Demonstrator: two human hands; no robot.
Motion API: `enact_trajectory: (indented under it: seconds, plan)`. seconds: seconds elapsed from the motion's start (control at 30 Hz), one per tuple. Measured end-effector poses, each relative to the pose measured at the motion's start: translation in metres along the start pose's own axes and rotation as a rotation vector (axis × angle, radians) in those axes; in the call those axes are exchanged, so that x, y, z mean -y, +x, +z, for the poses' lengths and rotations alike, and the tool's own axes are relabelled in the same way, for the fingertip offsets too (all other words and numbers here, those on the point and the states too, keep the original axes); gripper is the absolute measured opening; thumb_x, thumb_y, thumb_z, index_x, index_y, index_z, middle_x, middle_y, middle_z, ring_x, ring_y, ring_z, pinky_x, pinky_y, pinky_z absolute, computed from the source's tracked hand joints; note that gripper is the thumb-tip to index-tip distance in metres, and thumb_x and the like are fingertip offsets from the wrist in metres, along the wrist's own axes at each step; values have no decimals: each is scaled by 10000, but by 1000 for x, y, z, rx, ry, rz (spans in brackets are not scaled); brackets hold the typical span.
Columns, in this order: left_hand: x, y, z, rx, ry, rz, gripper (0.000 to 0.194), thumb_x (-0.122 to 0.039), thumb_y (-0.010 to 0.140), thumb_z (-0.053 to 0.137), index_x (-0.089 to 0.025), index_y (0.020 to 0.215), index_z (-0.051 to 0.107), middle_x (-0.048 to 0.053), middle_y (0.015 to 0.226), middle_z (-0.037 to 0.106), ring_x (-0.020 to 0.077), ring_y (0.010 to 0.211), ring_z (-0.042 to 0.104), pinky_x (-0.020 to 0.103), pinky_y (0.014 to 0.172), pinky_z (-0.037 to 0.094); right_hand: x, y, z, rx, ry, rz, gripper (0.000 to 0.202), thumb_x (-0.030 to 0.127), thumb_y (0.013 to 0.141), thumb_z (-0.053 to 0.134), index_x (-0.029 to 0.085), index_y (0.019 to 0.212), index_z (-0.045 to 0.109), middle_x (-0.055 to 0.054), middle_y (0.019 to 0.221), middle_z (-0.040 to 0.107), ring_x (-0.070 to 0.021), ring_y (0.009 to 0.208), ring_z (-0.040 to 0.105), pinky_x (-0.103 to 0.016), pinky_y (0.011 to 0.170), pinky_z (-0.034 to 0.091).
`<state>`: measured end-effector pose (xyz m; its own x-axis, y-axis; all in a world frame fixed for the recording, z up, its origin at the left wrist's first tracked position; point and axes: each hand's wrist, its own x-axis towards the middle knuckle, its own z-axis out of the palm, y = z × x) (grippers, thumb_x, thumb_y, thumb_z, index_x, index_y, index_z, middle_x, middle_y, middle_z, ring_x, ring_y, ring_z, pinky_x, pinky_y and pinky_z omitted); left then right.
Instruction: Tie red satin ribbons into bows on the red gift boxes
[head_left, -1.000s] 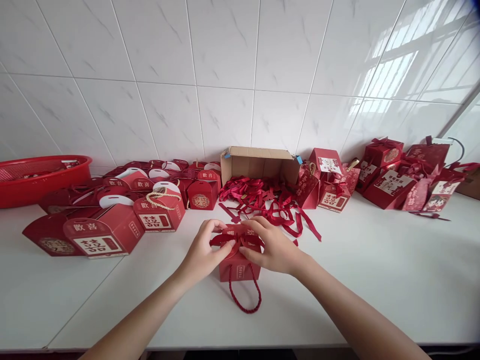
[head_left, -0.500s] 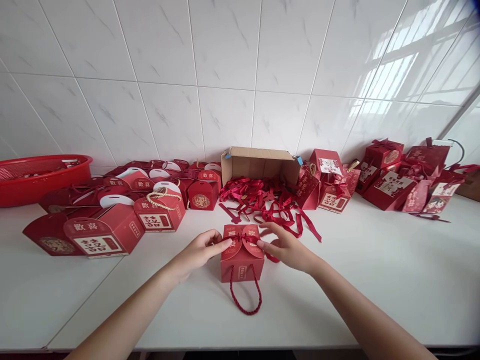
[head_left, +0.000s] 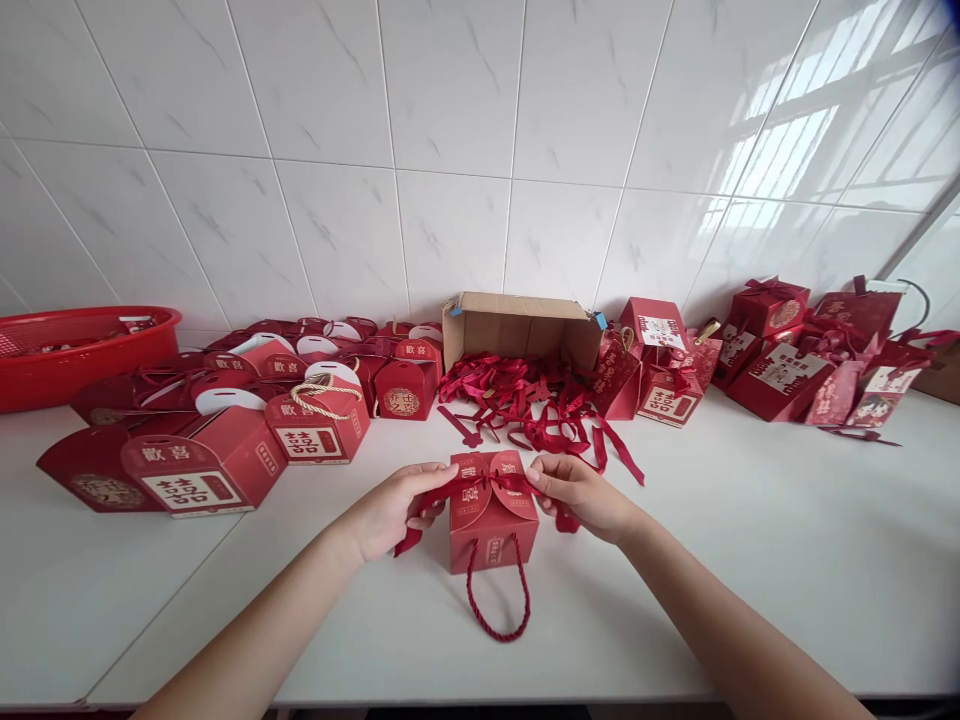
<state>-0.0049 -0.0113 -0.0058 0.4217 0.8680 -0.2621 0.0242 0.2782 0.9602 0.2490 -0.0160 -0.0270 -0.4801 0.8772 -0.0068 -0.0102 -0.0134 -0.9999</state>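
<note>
A small red gift box point(head_left: 493, 540) with gold lettering stands in front of me, its curved top flaps folded together. Its twisted red rope handle point(head_left: 517, 632) hangs down on the near side. A dark red ribbon point(head_left: 480, 484) crosses the top, with a knot or twist in the middle. On the left of the box, my left hand point(head_left: 409, 505) pinches one length of ribbon, whose tail dangles below the fingers. My right hand point(head_left: 581, 495) pinches the other length at the right, with more ribbon bunched beneath it.
Behind the box, loose red ribbons point(head_left: 525, 400) spill from an open cardboard box point(head_left: 517, 335). Several red boxes point(head_left: 202, 465) crowd the left beside a red plastic basket point(head_left: 90, 360). More boxes with ribbons point(head_left: 784, 375) stand at the right, along the tiled wall point(head_left: 450, 90).
Both hands have drawn the ribbon outward, and it now stretches across the top. A ribbon tail shows below my left hand. The gift box has shifted slightly right and nearer.
</note>
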Motion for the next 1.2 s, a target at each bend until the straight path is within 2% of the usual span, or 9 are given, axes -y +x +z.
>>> enact_trajectory:
  seconds: [0.17,0.47,0.57,0.67,0.77,0.87,1.03,1.13,1.2]
  plan:
    - [3,4,-9,-27,53,16,311,-414,689,711,-173,629,523,-35,615,432,77,515,363,210,454,218,-6,-2,-13,-57,-148,58,420,553,775,617,183,709,430,78,555,306,-57,494,281,-186,441,175]
    - [-2,-4,-8,-62,197,30,345,-465,727,664,-188,656,471,-52,623,428,93,557,398,223,521,272,8,-16,-31,21,-282,215,471,583,785,586,160,621,461,50,488,426,-54,446,320,-207,436,204]
    - [-8,-7,-4,-233,308,153,300,-441,717,668,-200,731,490,-16,786,542,150,756,529,263,661,379,17,-21,-35,22,-77,113,401,496,796,626,155,630,495,28,520,490,-70,492,400,-218,495,295]
    - [-13,-8,13,-341,465,358,286,-429,719,659,-211,819,503,31,961,575,223,974,547,345,831,403,30,-20,-27,5,134,8,273,405,781,673,152,735,582,2,602,562,-103,587,512,-246,602,400]
    - [-16,-6,40,-345,705,604,284,-379,718,667,-226,888,499,34,959,586,220,946,554,363,856,407,44,-16,-11,39,217,-53,213,356,779,685,158,841,633,-18,685,613,-121,636,563,-268,652,443]
    - [-17,1,60,-470,884,825,173,-267,753,609,-223,852,475,30,869,599,208,853,563,366,814,411,51,-13,0,61,186,-53,249,380,778,683,171,907,638,-24,701,628,-128,637,573,-270,639,456]
    - [-17,5,62,-677,888,899,174,-204,733,566,-225,797,405,-6,770,538,174,754,540,333,767,410,45,-13,2,28,-41,-17,363,439,796,658,175,1028,568,-20,694,629,-102,541,506,-245,540,402]
    - [-15,4,62,-683,913,914,189,-232,726,579,-220,806,408,-3,780,537,176,763,534,340,773,400,38,-7,7,-1,-244,-30,421,451,824,616,184,1141,538,-5,665,612,-112,573,490,-237,531,379]
    - [-15,2,64,-657,906,889,177,-230,720,571,-218,803,415,4,789,542,180,768,530,351,780,396,35,-2,13,15,-341,-92,319,458,840,583,175,981,616,-1,644,575,-118,599,478,-243,542,374]
